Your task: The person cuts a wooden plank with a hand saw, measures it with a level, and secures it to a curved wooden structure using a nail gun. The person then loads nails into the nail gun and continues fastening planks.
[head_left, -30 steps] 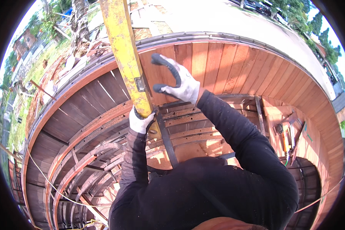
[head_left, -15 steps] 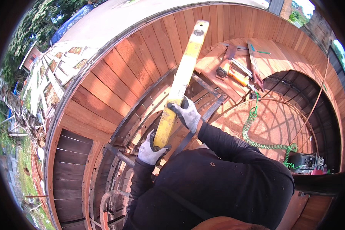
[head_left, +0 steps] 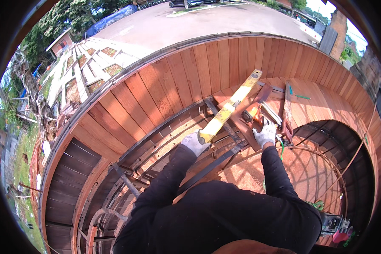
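- Two gloved hands work: our left hand [head_left: 194, 143] grips the yellow level [head_left: 229, 107] by its near end; it slants away over the planks.
- Our right hand [head_left: 265, 133] rests on an orange tool [head_left: 252, 112]; grip unclear.

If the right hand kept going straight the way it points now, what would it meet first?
Probably the orange-handled tool lying on the wooden boards just ahead of the right hand; depth is unclear, and the fingers may already touch it.
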### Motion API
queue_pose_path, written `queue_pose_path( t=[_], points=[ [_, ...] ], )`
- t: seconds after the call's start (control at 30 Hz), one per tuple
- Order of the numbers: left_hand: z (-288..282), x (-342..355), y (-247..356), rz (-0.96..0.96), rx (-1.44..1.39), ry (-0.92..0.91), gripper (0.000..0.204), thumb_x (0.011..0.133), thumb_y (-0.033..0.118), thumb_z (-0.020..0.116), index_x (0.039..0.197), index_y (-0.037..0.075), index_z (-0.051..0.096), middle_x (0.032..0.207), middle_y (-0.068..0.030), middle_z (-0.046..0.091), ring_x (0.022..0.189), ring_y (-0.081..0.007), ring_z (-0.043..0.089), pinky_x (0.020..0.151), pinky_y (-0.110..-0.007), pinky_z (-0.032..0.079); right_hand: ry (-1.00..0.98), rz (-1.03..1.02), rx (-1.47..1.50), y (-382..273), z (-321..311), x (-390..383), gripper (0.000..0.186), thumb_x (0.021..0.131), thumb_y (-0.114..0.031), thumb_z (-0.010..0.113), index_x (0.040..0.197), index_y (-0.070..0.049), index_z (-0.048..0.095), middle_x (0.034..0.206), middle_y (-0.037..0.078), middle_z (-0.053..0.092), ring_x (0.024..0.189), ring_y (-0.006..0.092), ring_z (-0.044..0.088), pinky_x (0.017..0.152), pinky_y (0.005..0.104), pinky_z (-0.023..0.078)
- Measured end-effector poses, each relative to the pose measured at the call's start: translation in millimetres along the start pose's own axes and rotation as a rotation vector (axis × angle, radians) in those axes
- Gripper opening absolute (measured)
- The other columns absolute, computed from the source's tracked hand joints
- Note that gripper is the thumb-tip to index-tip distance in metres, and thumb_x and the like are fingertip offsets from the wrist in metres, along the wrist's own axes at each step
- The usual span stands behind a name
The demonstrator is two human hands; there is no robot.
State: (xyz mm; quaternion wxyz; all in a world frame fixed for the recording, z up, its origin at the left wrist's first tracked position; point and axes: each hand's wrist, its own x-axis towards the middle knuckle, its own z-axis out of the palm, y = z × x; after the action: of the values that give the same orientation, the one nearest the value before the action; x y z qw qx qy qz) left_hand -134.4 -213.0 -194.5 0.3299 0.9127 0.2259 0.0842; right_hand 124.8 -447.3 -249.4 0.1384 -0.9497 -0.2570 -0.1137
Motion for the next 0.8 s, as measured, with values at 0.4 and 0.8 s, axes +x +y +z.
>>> queue_pose_path(
  t=[0.4,0.8],
  points=[
    [25,155,36,0.042,0.221,-0.133,0.060,0.075,0.044,0.075,0.120,0.008,0.061,0.111,-0.0185,0.067,0.106,-0.0365,0.063,0.093,-0.043,0.049,-0.214,-0.077,0.018,33,14,44,0.074,0.084,-0.033,0.062,0.146,-0.002,0.038,0.119,0.021,0.063,0.108,0.0349,0.062,0.094,0.0438,0.047],
    [82,209,-6,-0.044,0.385,0.084,0.058,0.082,0.039,0.065,0.133,0.014,0.055,0.127,-0.0167,0.061,0.117,-0.0343,0.058,0.100,-0.046,0.045,-0.280,-0.078,0.054,35,4,52,0.086,0.082,-0.031,0.064,0.153,-0.006,0.024,0.112,0.022,0.064,0.099,0.0366,0.065,0.087,0.0453,0.051]
  ],
)
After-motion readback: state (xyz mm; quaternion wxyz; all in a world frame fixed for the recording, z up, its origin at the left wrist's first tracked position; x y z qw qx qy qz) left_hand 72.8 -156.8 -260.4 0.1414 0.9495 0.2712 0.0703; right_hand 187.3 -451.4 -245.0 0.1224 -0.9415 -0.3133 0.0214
